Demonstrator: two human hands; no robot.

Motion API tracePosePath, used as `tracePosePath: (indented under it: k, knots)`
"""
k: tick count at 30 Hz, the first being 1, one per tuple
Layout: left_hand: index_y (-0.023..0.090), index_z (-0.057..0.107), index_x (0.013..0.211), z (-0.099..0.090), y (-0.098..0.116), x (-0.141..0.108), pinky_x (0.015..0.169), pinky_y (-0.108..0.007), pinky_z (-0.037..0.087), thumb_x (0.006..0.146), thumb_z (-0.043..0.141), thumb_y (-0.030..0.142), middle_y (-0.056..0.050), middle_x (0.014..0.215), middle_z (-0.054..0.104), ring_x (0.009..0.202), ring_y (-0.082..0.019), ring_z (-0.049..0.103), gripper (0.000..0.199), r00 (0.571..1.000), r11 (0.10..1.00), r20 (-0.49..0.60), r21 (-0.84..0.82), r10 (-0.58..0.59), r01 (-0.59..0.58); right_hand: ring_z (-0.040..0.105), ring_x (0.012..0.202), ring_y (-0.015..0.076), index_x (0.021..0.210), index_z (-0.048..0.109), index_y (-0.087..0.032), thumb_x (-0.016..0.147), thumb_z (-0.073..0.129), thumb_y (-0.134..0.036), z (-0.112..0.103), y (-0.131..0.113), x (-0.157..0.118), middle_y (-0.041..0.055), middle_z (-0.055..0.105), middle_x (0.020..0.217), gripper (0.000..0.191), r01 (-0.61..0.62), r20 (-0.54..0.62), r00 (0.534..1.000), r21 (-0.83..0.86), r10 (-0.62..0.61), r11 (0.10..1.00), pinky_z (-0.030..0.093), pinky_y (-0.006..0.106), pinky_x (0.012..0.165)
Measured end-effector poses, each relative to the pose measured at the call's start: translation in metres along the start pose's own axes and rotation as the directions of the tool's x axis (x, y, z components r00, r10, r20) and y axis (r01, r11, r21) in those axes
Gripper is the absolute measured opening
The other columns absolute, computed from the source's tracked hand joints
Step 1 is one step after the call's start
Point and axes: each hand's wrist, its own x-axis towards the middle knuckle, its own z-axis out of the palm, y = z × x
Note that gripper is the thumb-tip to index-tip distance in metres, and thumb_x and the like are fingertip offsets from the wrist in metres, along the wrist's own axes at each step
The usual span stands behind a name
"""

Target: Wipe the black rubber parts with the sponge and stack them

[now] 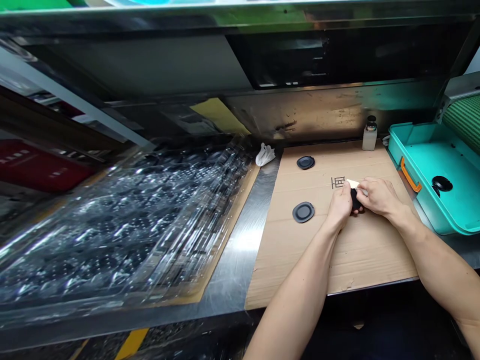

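My left hand [338, 204] is closed around a small black part [355, 199], with its fingertips showing underneath. From the other side my right hand [379, 196] pinches at a small white cloth-like piece [352, 183] against the top of that part. Fingers hide much of both. Left of my hands, two dark rounded discs with raised rings lie on the cardboard sheet [300, 260]: a black disc [306, 162] farther back and a grey-black disc [303, 212] nearer.
A small bottle with a dark cap [369, 135] stands at the cardboard's back edge. To the right, a teal bin [423, 172] with an orange latch holds black pieces [442, 183]. Clear plastic trays [123, 220] fill the left. Crumpled white tissue [265, 155] lies between.
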Motion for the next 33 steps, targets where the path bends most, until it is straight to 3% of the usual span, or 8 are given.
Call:
tracePosePath:
  k: [10, 14, 19, 21, 23, 25, 28, 33]
  knots:
    - [0.012, 0.069, 0.09, 0.0, 0.0, -0.001, 0.038, -0.02, 0.041, 0.099, 0.045, 0.063, -0.005, 0.051, 0.063, 0.04, -0.015, 0.06, 0.057, 1.0, 0.999, 0.001, 0.044, -0.009, 0.009, 0.063, 0.082, 0.0204, 0.088, 0.077, -0.022, 0.091, 0.051, -0.029, -0.004, 0.008, 0.002, 0.0062, 0.075, 0.092, 0.027, 0.0, 0.012, 1.0, 0.148, -0.002, 0.989, 0.035, 0.029, 0.067]
    - [0.011, 0.068, 0.089, 0.0, 0.002, -0.002, 0.037, -0.021, 0.042, 0.1, 0.042, 0.062, -0.006, 0.053, 0.065, 0.039, -0.015, 0.06, 0.059, 1.0, 0.998, 0.018, 0.056, -0.005, 0.004, 0.061, 0.073, 0.0176, 0.082, 0.076, -0.022, 0.086, 0.052, -0.027, -0.003, 0.012, 0.004, 0.0034, 0.074, 0.084, 0.025, 0.018, 0.059, 0.998, 0.222, -0.032, 0.975, 0.034, 0.027, 0.065]
    - [0.01, 0.068, 0.088, 0.001, 0.0, -0.001, 0.037, -0.022, 0.042, 0.101, 0.037, 0.061, -0.007, 0.048, 0.062, 0.039, -0.017, 0.06, 0.061, 1.0, 0.995, 0.026, 0.096, -0.018, 0.015, 0.063, 0.074, 0.0186, 0.084, 0.077, -0.023, 0.086, 0.05, -0.03, -0.001, 0.011, 0.003, 0.0042, 0.076, 0.084, 0.028, -0.01, 0.014, 1.0, 0.212, 0.007, 0.977, 0.033, 0.028, 0.063]
    - [0.009, 0.068, 0.091, -0.001, 0.003, 0.0, 0.036, -0.021, 0.041, 0.103, 0.036, 0.058, -0.007, 0.05, 0.063, 0.039, -0.016, 0.059, 0.059, 0.999, 0.997, 0.009, 0.055, -0.049, 0.048, 0.062, 0.069, 0.0185, 0.08, 0.077, -0.024, 0.084, 0.053, -0.032, -0.003, 0.012, 0.003, 0.0034, 0.074, 0.077, 0.025, -0.026, 0.074, 0.997, 0.217, 0.01, 0.976, 0.032, 0.028, 0.061]
    - [0.009, 0.068, 0.096, -0.006, 0.011, 0.002, 0.037, -0.021, 0.04, 0.105, 0.033, 0.052, -0.008, 0.056, 0.066, 0.04, -0.015, 0.059, 0.056, 0.995, 0.991, -0.014, -0.091, -0.097, 0.095, 0.062, 0.068, 0.0187, 0.081, 0.078, -0.024, 0.084, 0.055, -0.035, -0.006, 0.013, 0.002, 0.0035, 0.074, 0.075, 0.026, -0.059, 0.088, 0.995, 0.225, 0.04, 0.973, 0.033, 0.028, 0.061]
    - [0.007, 0.066, 0.101, -0.014, 0.022, 0.003, 0.039, -0.02, 0.042, 0.106, 0.027, 0.046, -0.011, 0.066, 0.069, 0.045, -0.014, 0.06, 0.055, 0.984, 0.935, 0.022, -0.31, -0.174, 0.172, 0.064, 0.072, 0.0197, 0.087, 0.08, -0.023, 0.086, 0.053, -0.037, -0.009, 0.015, 0.002, 0.005, 0.076, 0.079, 0.03, -0.105, 0.037, 0.994, 0.228, 0.099, 0.968, 0.035, 0.028, 0.063]
    - [0.004, 0.063, 0.107, -0.027, 0.037, 0.004, 0.043, -0.018, 0.047, 0.104, 0.02, 0.036, -0.015, 0.079, 0.07, 0.055, -0.014, 0.063, 0.053, 0.949, 0.759, 0.178, -0.571, -0.258, 0.314, 0.066, 0.078, 0.0217, 0.092, 0.08, -0.022, 0.088, 0.05, -0.037, -0.013, 0.016, 0.002, 0.0077, 0.077, 0.085, 0.034, -0.181, -0.025, 0.982, 0.194, 0.19, 0.964, 0.036, 0.029, 0.063]
    - [0.002, 0.058, 0.124, -0.035, 0.045, 0.004, 0.048, -0.018, 0.055, 0.101, 0.025, 0.028, -0.018, 0.09, 0.068, 0.066, -0.016, 0.065, 0.048, 0.911, 0.565, 0.269, -0.719, -0.311, 0.405, 0.068, 0.083, 0.0246, 0.097, 0.08, -0.023, 0.087, 0.051, -0.034, -0.018, 0.019, 0.004, 0.0092, 0.078, 0.089, 0.032, -0.302, 0.012, 0.953, 0.087, 0.302, 0.949, 0.036, 0.03, 0.063]
